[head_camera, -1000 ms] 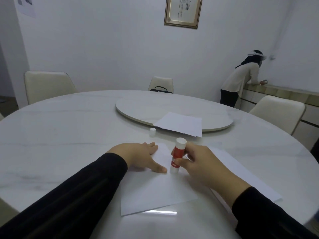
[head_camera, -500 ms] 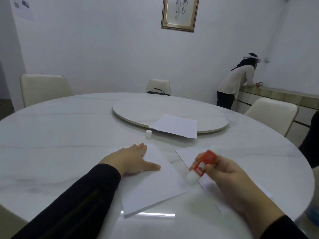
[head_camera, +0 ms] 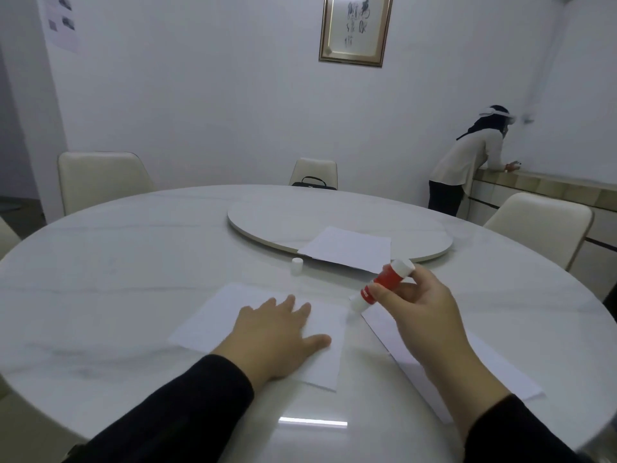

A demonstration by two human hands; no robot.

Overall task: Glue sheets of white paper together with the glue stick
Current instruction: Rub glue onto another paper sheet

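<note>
Here we see the left hand (head_camera: 277, 335) lying flat with fingers spread on a sheet of white paper (head_camera: 220, 317), pressing it to the round marble table (head_camera: 133, 269). The right hand (head_camera: 417, 305) pinches the glue stick (head_camera: 380, 285) between thumb and fingers, tilted, its lower tip at the sheet's far right corner; we cannot tell whether it touches. A second sheet (head_camera: 494, 369) lies right of the first, partly under the right hand. The small white cap (head_camera: 296, 265) stands beyond the first sheet, just before the turntable (head_camera: 267, 215), where a third sheet (head_camera: 347, 248) overhangs the rim. Beyond the table, another person (head_camera: 467, 165) leans on a counter.
</note>
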